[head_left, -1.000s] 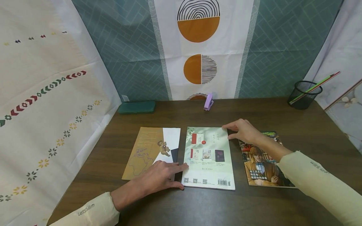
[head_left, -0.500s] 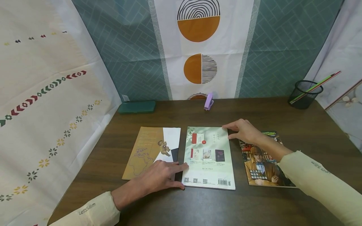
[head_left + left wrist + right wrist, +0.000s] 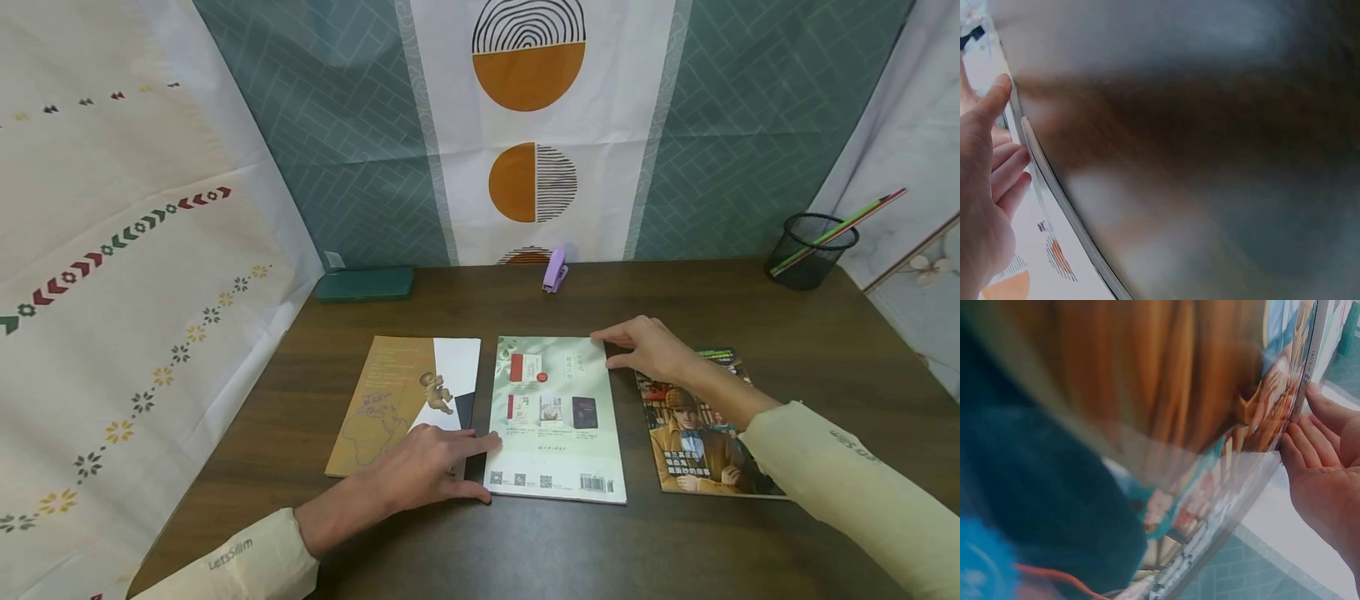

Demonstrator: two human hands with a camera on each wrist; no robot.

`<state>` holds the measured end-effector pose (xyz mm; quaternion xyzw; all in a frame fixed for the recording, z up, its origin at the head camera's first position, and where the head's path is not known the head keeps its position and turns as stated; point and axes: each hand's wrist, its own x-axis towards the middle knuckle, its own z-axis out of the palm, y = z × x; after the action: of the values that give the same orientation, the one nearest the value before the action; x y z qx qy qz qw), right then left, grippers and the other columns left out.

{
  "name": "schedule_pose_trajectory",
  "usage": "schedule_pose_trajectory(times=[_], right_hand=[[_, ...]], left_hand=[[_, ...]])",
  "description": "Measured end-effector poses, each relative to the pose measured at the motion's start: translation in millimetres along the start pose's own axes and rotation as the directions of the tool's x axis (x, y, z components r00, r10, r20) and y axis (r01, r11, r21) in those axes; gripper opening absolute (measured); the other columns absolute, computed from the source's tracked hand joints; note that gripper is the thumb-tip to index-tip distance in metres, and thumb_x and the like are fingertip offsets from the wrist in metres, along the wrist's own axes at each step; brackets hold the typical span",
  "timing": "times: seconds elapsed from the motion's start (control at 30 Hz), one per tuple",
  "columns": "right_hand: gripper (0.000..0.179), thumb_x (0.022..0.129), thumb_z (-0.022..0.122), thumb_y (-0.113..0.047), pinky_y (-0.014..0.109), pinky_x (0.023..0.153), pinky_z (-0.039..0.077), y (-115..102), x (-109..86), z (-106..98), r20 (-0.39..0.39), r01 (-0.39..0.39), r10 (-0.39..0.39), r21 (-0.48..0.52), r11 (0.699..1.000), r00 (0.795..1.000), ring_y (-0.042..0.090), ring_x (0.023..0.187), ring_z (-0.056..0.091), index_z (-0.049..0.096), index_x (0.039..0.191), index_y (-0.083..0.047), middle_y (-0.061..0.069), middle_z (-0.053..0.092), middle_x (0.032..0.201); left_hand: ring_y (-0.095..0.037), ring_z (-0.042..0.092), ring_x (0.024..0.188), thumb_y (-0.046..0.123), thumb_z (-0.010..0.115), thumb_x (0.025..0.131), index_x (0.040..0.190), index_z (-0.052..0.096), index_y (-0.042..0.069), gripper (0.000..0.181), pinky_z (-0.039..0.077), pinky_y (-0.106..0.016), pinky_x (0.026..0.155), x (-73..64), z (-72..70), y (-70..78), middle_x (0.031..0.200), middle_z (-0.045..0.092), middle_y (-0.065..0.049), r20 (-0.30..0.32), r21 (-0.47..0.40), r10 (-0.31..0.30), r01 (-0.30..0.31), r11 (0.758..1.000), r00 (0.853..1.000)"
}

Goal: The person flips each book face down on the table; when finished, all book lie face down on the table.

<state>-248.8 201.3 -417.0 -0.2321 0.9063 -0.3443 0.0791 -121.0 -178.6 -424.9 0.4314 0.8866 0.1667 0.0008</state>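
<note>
In the head view a pale green and white magazine (image 3: 558, 462) lies flat in the middle of the table. My left hand (image 3: 427, 467) touches its left edge near the lower corner, index finger stretched out and thumb below. At the upper right corner my right hand (image 3: 651, 348) rests its fingertips and thumb along the edge. Under the left forearm and hand lies part of a tan and white booklet (image 3: 386, 367). A magazine with a detective on its cover (image 3: 686, 446) is partly hidden by the right forearm.
Along the back of the brown table (image 3: 570, 550) stand a dark green case (image 3: 364, 284), a purple stapler (image 3: 555, 270) and a black mesh pen cup (image 3: 802, 267) holding pencils (image 3: 862, 212). Patterned cloths hang behind and at both sides.
</note>
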Motion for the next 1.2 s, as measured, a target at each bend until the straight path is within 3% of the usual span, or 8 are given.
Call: schedule_pose_trajectory(times=[0.1, 0.17, 0.27, 0.33, 0.5, 0.73, 0.97, 1.2], right_hand=[[0.052, 0.096, 0.077, -0.001, 0.057, 0.103, 0.052, 1, -2.6, 0, -0.016, 0.0, 0.0, 0.012, 1.0, 1.0, 0.047, 0.135, 0.057, 0.061, 0.145, 0.004, 0.026, 0.061, 0.145], [0.053, 0.096, 0.078, -0.004, 0.058, 0.104, 0.051, 2, -4.5, -1, -0.035, -0.005, 0.005, 0.024, 1.0, 0.999, 0.047, 0.135, 0.057, 0.061, 0.146, 0.004, 0.026, 0.06, 0.146], [0.054, 0.095, 0.079, -0.005, 0.059, 0.105, 0.05, 4, -7.8, -5, -0.07, -0.003, 0.007, 0.05, 0.999, 0.998, 0.047, 0.134, 0.058, 0.061, 0.145, 0.004, 0.026, 0.061, 0.146], [0.053, 0.095, 0.079, -0.005, 0.06, 0.105, 0.05, 4, -10.5, -8, -0.088, 0.002, 0.005, 0.077, 0.997, 0.996, 0.047, 0.133, 0.059, 0.062, 0.144, 0.004, 0.026, 0.062, 0.145], [0.053, 0.097, 0.079, -0.007, 0.06, 0.106, 0.05, 4, -19.1, -16, -0.096, 0.0, 0.014, 0.143, 0.99, 0.995, 0.045, 0.136, 0.058, 0.061, 0.146, 0.003, 0.024, 0.061, 0.146], [0.061, 0.098, 0.08, -0.016, 0.065, 0.108, 0.046, 6, -36.3, -27, -0.081, 0.025, -0.01, 0.185, 0.982, 0.997, 0.046, 0.14, 0.053, 0.056, 0.151, 0.001, 0.023, 0.058, 0.151], [0.069, 0.099, 0.079, -0.022, 0.071, 0.111, 0.039, 13, -54.8, -39, -0.053, -0.003, 0.014, 0.203, 0.979, 0.998, 0.048, 0.148, 0.042, 0.048, 0.157, -0.001, 0.023, 0.05, 0.159], [0.075, 0.099, 0.079, -0.026, 0.078, 0.111, 0.032, 27, -72.2, -45, -0.028, -0.055, 0.061, 0.176, 0.983, 0.998, 0.053, 0.151, 0.033, 0.044, 0.159, -0.001, 0.026, 0.042, 0.163]], left_hand=[[0.003, 0.056, 0.061, 0.048, 0.088, 0.085, 0.136, 0.074, 0.015, 0.062, 0.031, -0.009, 0.052, 1.6, -1.1, -3.4, 0.118, 0.079, -0.001, -0.009, -0.061, -0.003, 0.003, 0.998, 1.0], [0.002, 0.046, 0.058, 0.048, 0.089, 0.085, 0.134, 0.076, 0.015, 0.06, 0.029, -0.011, 0.051, 2.8, -3.2, -5.6, 0.122, 0.078, 0.0, -0.015, -0.101, -0.001, -0.001, 0.995, 1.0], [0.0, 0.053, 0.064, 0.044, 0.089, 0.087, 0.131, 0.078, 0.015, 0.054, 0.032, -0.011, 0.053, 5.0, -7.1, -8.1, 0.122, 0.077, 0.002, -0.026, -0.157, 0.005, -0.009, 0.988, 1.0], [-0.003, 0.063, 0.072, 0.038, 0.089, 0.088, 0.128, 0.079, 0.013, 0.048, 0.041, -0.013, 0.056, 7.5, -10.3, -9.0, 0.121, 0.078, 0.003, -0.037, -0.217, -0.003, -0.005, 0.976, 0.999], [-0.011, 0.076, 0.099, 0.022, 0.089, 0.09, 0.123, 0.08, 0.011, 0.036, 0.062, -0.03, 0.081, 17.8, -16.0, -11.0, 0.118, 0.079, 0.005, -0.076, -0.369, -0.04, 0.01, 0.929, 0.996], [-0.009, 0.07, 0.116, 0.021, 0.089, 0.09, 0.126, 0.079, 0.017, 0.038, 0.059, -0.038, 0.095, 41.4, -19.6, -12.1, 0.123, 0.076, 0.013, -0.035, -0.444, -0.113, 0.086, 0.892, 0.993], [-0.019, 0.064, 0.13, 0.031, 0.09, 0.089, 0.142, 0.071, 0.02, 0.057, 0.055, -0.046, 0.104, 70.5, -18.8, -7.3, 0.14, 0.069, 0.008, 0.003, -0.49, -0.141, 0.124, 0.863, 0.99], [-0.013, 0.05, 0.145, 0.04, 0.09, 0.087, 0.158, 0.054, 0.027, 0.081, 0.046, -0.042, 0.115, 97.1, -9.3, -0.5, 0.157, 0.054, 0.011, 0.079, -0.486, -0.144, 0.164, 0.859, 0.986]])
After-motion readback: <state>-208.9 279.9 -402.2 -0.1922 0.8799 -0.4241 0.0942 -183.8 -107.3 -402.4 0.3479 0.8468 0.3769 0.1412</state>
